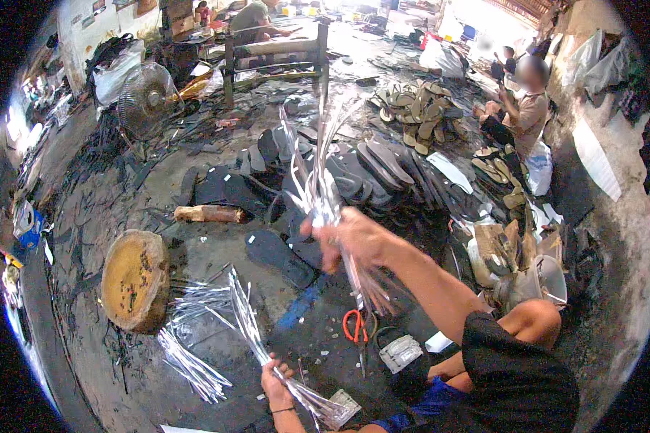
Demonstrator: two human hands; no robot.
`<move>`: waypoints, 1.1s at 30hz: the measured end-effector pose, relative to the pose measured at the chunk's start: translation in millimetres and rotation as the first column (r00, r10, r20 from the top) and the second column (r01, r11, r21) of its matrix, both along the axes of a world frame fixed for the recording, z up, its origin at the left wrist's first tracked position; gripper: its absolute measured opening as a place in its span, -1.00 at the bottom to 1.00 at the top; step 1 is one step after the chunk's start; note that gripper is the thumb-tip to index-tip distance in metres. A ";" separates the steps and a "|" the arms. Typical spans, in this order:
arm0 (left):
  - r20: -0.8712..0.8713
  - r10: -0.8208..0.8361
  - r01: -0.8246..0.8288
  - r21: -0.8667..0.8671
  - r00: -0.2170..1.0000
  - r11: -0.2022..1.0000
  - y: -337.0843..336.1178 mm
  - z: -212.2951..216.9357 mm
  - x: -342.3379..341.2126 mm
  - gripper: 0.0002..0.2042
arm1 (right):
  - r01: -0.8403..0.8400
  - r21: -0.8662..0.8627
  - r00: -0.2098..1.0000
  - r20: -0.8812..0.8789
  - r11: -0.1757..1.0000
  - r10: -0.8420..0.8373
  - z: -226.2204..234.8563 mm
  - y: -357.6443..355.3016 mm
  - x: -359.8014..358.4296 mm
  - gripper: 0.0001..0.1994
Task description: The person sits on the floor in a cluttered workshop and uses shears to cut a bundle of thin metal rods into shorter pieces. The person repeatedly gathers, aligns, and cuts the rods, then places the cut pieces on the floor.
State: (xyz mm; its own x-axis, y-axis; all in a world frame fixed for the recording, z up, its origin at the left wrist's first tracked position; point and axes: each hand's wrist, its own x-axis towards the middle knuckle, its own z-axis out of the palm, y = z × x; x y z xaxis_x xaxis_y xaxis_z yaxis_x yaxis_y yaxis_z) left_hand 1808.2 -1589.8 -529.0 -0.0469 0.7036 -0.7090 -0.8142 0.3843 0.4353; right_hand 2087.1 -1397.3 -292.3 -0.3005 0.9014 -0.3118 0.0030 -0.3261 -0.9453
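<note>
My left hand, low in the view, is closed round a bundle of thin shiny silvery strips. These strips fan out above and below the fist. Higher up, my right hand grips a second bundle of silvery strips, held raised and partly smeared by motion. More loose silvery strips lie on the floor beside a round wooden block. Between my arms is a pair of scissors with orange handles. A black sole lies flat beyond my left hand.
A short wooden piece lies past the block. Piles of dark soles and olive sandals spread farther off. A fan stands back left, near a wooden frame. Another person sits at the right by the wall.
</note>
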 end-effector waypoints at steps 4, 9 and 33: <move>-0.051 -0.165 0.168 0.066 0.985 0.984 12.8 10.6 20.4 -0.76 | -0.326 -0.199 0.767 0.516 0.924 0.382 -81.3 -50.2 -50.3 -0.82; -0.126 -0.244 0.251 0.042 0.961 0.967 15.8 19.8 26.5 -0.86 | -0.415 -0.213 0.758 0.458 0.885 0.465 -189.4 -137.9 -82.9 -0.68; -0.107 -0.179 0.196 0.182 0.978 0.964 16.1 18.2 33.7 -0.83 | -0.418 -0.257 0.670 0.561 0.872 0.486 -157.5 -110.1 -83.4 -0.61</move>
State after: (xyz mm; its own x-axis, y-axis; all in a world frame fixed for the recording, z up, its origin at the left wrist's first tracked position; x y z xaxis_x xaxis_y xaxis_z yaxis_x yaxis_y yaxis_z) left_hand 1841.9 -1573.7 -510.8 0.0422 0.8275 -0.5599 -0.6902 0.4293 0.5825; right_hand 2003.8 -1507.4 -449.8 -0.3864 0.6589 -0.6454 0.7184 -0.2239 -0.6586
